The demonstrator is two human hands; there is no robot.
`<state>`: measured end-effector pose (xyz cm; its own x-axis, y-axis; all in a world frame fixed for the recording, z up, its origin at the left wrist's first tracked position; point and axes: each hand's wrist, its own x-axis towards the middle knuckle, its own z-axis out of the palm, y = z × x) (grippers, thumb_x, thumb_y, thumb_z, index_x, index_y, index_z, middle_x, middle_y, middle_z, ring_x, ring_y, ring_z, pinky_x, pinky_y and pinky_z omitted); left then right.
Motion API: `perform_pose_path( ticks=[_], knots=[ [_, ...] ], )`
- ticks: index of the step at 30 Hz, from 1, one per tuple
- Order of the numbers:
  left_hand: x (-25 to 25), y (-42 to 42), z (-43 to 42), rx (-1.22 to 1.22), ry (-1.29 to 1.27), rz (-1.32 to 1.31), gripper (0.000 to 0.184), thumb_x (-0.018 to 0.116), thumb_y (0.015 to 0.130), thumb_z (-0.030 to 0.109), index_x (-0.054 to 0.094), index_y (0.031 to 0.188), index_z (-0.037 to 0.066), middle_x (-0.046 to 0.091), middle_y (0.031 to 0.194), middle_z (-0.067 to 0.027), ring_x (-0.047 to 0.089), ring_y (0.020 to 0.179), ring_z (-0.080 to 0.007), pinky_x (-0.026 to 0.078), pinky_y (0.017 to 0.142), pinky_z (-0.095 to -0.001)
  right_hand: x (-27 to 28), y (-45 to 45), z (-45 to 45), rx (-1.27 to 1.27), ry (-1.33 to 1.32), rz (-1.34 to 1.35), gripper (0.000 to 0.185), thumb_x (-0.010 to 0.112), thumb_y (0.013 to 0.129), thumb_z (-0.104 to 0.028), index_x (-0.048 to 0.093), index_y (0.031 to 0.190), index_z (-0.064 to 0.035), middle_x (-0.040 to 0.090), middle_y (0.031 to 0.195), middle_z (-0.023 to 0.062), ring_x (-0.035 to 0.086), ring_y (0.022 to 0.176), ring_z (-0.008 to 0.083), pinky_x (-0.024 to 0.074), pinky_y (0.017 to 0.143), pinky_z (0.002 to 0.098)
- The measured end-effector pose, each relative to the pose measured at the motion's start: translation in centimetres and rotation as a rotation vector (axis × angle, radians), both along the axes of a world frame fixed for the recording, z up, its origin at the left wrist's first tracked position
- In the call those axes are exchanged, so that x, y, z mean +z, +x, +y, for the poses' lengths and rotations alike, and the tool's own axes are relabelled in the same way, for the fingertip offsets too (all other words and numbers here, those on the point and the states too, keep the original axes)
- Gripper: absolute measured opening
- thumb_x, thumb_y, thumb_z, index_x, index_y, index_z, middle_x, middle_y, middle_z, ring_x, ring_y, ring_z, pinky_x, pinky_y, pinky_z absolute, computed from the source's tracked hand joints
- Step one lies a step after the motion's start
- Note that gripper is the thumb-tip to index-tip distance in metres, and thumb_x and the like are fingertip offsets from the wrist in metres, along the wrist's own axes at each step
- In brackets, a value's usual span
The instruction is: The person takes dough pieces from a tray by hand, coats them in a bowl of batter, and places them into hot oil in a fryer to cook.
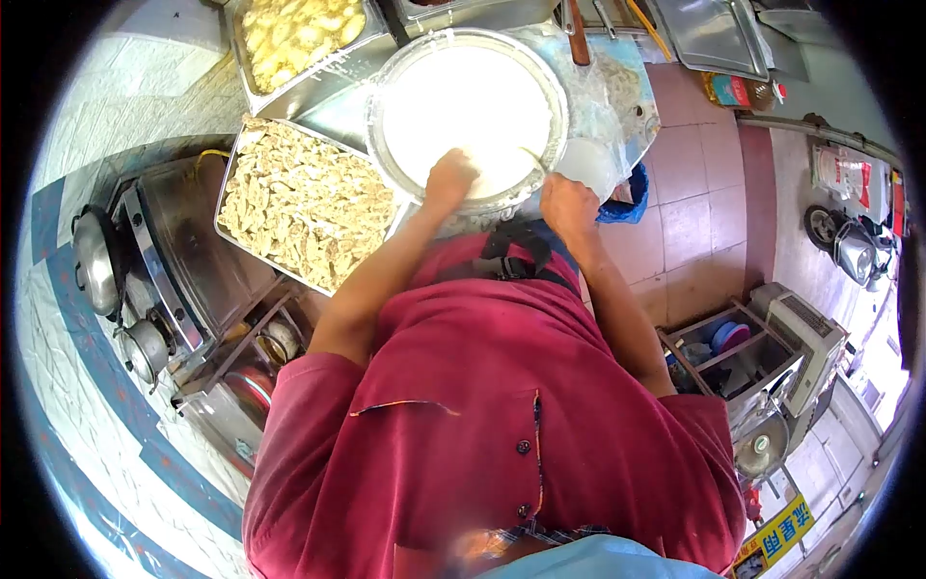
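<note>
A large round metal basin [378, 145] holds a smooth white batter-like mass. My left hand [450, 180] is at the basin's near side, its fingers curled down at the white mass; what they hold, if anything, is hidden. At the basin's near right rim is my right hand [570, 205], with its fingers closed round the end of a thin handle or tool that reaches in over the rim. A pale, translucent round bowl or lid [586, 166] sits just beyond my right hand. Left of the basin lies a metal tray [224, 228] heaped with pale, coated strips of food.
Upper left, a metal container [253, 95] holds yellowish pieces in liquid. A red-brown handled utensil [579, 43] and an empty metal tray [709, 34] are at the top. An oil bottle [738, 92] stands on the right; a blue bag [627, 198] hangs below the table edge.
</note>
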<state>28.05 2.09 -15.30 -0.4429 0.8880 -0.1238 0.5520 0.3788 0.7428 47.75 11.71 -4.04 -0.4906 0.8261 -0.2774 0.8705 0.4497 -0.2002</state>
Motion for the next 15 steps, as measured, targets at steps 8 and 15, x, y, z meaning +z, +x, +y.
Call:
perform_pose_path(
  ticks=[8, 15],
  knots=[
    [2.0, -2.2, 2.0, 0.69, -0.496, -1.269, 0.022, 0.046, 0.1, 0.024, 0.062, 0.107, 0.01, 0.05, 0.069, 0.0, 0.043, 0.048, -0.0095, 0.039, 0.039, -0.0237, 1.1, -0.3, -0.7, -0.037, -0.114, 0.437, 0.02, 0.054, 0.089, -0.025, 0.068, 0.082, -0.0119, 0.065, 0.073, 0.0203, 0.063, 0.071, 0.0436, 0.0504, 0.067, 0.0513],
    [2.2, -2.8, 2.0, 0.731, -0.529, -1.425, 0.02, 0.048, 0.099, 0.023, 0.06, 0.101, 0.008, 0.051, 0.07, -0.0007, 0.043, 0.047, -0.0083, 0.036, 0.035, -0.0187, -1.3, -0.1, -0.1, -0.04, -0.003, 0.03, 0.02, 0.053, 0.089, -0.023, 0.068, 0.085, -0.0107, 0.066, 0.072, 0.0238, 0.065, 0.07, 0.0429, 0.0511, 0.067, 0.0519]
  ],
)
